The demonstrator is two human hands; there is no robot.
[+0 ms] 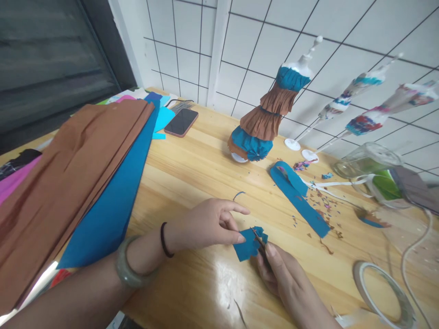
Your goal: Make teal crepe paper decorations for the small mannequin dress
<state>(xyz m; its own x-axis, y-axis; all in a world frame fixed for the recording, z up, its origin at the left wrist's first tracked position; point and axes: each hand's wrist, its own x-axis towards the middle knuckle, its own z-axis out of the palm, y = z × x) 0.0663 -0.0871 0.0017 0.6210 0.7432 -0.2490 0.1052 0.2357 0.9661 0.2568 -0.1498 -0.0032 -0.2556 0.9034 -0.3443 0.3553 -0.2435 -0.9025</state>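
Note:
A small piece of blue crepe paper [244,248] with a notched, zigzag edge is held just above the wooden table. My left hand [209,225] pinches its left side, thumb on top and index finger stretched out above it. My right hand [281,269] is closed around small scissors [258,237]; their dark slim tip lies over the notched right part of the paper. The handles are hidden in my palm. Behind my hands stands a dress form [270,103] clothed in pleated brown and blue paper, with a blue paper rosette near its hem.
Folded brown crepe paper [89,151] and blue sheets [120,196] cover the left side. A phone [181,122] lies at the back. On the right are a blue strip [302,201], scattered scraps [324,208], a tape roll [386,297], a jar [366,160] and two smaller dress forms [353,93].

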